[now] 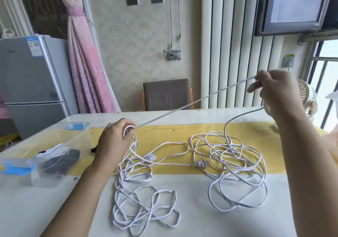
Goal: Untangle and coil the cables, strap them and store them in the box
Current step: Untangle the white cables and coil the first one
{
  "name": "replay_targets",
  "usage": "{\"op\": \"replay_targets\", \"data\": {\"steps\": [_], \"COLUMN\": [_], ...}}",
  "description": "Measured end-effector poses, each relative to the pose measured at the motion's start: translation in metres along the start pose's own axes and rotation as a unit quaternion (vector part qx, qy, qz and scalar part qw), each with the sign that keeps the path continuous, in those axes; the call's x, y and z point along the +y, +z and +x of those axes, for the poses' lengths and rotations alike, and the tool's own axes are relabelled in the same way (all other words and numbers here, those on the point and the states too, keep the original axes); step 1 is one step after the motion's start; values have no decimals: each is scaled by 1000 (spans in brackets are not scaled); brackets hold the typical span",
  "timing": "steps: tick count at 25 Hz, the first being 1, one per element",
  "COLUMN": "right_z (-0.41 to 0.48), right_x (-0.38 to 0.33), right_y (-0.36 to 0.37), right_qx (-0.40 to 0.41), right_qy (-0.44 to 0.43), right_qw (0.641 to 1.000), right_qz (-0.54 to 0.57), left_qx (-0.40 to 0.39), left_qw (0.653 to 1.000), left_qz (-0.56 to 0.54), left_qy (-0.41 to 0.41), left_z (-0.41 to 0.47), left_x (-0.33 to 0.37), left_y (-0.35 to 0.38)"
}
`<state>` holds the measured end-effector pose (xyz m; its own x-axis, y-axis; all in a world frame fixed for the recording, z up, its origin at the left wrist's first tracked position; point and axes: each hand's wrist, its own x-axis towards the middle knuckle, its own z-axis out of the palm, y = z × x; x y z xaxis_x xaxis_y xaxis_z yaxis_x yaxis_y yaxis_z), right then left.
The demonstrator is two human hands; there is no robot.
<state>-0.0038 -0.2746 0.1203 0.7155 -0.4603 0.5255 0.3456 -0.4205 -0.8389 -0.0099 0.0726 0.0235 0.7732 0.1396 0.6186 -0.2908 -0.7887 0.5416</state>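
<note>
We find our left hand (117,141) curled round a small loop of white cable (192,103). It runs taut to our right hand (274,90), apparently pinched at the fingertips (blurred). The remainder lies tangled on the table (192,196).

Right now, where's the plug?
Head view, right of centre: the plug lies flat on the yellow runner, near its front edge, between the left cable tangle and the right cable tangle, closer to the right one.
</note>
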Motion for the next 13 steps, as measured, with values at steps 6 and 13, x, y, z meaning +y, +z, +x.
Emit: {"op": "replay_targets", "data": {"steps": [6, 13], "right_z": [18, 4], "right_x": [50, 75], "right_y": [-4, 38], "right_qx": [9, -221], "right_qy": [83, 10], "right_qw": [940, 842], "right_qz": [-331, -491], "left_qx": [-121, -5], "left_qw": [984, 991], "left_qz": [-111, -26], "left_qy": [-72, -131], "left_z": [0, -1], "left_x": [-11, -13], "left_y": [14, 14]}}
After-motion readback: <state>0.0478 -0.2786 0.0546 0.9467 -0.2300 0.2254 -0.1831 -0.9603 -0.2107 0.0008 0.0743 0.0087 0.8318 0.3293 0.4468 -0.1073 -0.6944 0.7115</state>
